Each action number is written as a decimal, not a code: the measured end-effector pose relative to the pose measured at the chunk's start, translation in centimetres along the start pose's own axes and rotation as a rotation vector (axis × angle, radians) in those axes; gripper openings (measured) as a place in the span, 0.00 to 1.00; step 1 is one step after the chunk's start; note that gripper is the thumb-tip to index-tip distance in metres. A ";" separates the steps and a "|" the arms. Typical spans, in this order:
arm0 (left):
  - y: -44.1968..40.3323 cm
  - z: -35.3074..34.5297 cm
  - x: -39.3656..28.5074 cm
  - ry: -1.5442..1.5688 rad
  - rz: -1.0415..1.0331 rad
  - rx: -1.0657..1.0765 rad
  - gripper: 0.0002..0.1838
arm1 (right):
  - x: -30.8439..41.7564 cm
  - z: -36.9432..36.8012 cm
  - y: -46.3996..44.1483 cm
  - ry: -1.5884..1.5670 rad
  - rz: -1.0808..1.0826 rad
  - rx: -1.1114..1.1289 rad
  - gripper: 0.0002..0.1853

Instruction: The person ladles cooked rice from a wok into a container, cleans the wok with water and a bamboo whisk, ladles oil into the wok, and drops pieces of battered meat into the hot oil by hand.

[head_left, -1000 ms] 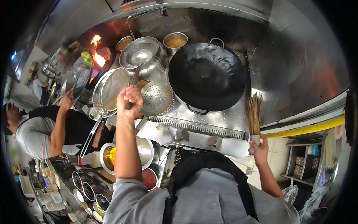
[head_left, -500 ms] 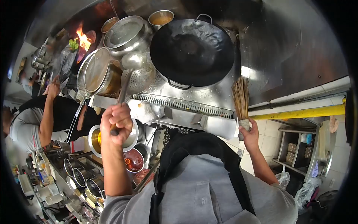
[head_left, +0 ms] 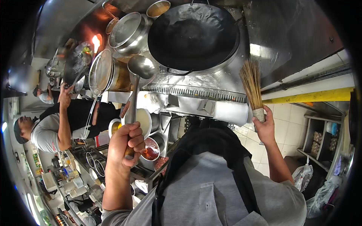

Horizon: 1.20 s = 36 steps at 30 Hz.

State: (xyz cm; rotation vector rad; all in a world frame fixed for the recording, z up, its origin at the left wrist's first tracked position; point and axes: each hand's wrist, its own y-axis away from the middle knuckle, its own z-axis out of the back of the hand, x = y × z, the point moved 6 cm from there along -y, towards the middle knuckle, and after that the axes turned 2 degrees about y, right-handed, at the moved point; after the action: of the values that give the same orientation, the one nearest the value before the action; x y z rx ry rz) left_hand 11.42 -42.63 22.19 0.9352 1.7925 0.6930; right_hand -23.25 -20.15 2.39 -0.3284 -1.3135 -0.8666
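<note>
My left hand (head_left: 126,145) is closed around the handle of a metal ladle (head_left: 142,67). The ladle's bowl is raised near the left edge of a large black wok (head_left: 192,37), which sits on the steel range. No food shows in the wok; its inner surface looks dark and shiny. On the other side, my right hand (head_left: 264,124) grips the bound end of a bamboo wok brush (head_left: 252,84). The brush points up, with its bristles spread to the right of the wok.
A strainer (head_left: 102,69) rests on a pot left of the ladle, with a lidded metal pot (head_left: 128,32) behind. A co-worker (head_left: 52,124) holds a pan (head_left: 77,62) near a flame. White cloth (head_left: 151,102) lies at the range's front edge. A yellow pipe (head_left: 309,97) runs at right.
The view has shifted, so the wok sits higher. Both hands keep their hold on the ladle and brush. The co-worker's flame is smaller, and the co-worker's head shows more fully.
</note>
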 end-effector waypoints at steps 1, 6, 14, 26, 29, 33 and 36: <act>-0.2 0.5 -0.3 -0.076 -0.053 -0.050 0.05 | -0.2 -0.3 0.0 0.033 -0.023 0.018 0.31; -3.2 4.7 -2.5 -0.345 -0.189 -0.168 0.07 | 0.7 -2.5 -1.4 0.437 -0.167 0.088 0.33; -16.3 15.8 -6.7 -1.240 -0.862 -0.425 0.11 | 3.1 -7.7 -2.0 0.815 0.044 -0.097 0.36; -25.8 18.5 -7.0 -1.355 -0.758 -0.444 0.11 | 28.6 -39.5 6.8 0.278 0.953 0.947 0.13; -26.6 19.8 -7.1 -1.351 -0.696 -0.441 0.11 | 27.8 -44.0 9.0 0.307 0.966 1.087 0.13; -26.6 21.5 -6.7 -1.321 -0.662 -0.476 0.13 | 25.5 -46.3 10.0 0.400 0.927 1.203 0.13; -22.8 20.9 -8.0 -1.396 -0.659 -0.372 0.19 | 24.6 -45.6 9.6 0.440 0.869 1.219 0.14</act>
State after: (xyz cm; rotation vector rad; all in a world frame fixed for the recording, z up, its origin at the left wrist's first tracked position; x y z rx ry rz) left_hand 26.12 -60.69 0.34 0.3037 0.5692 -0.1238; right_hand 15.76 -53.02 15.64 0.2601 -0.9208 0.6125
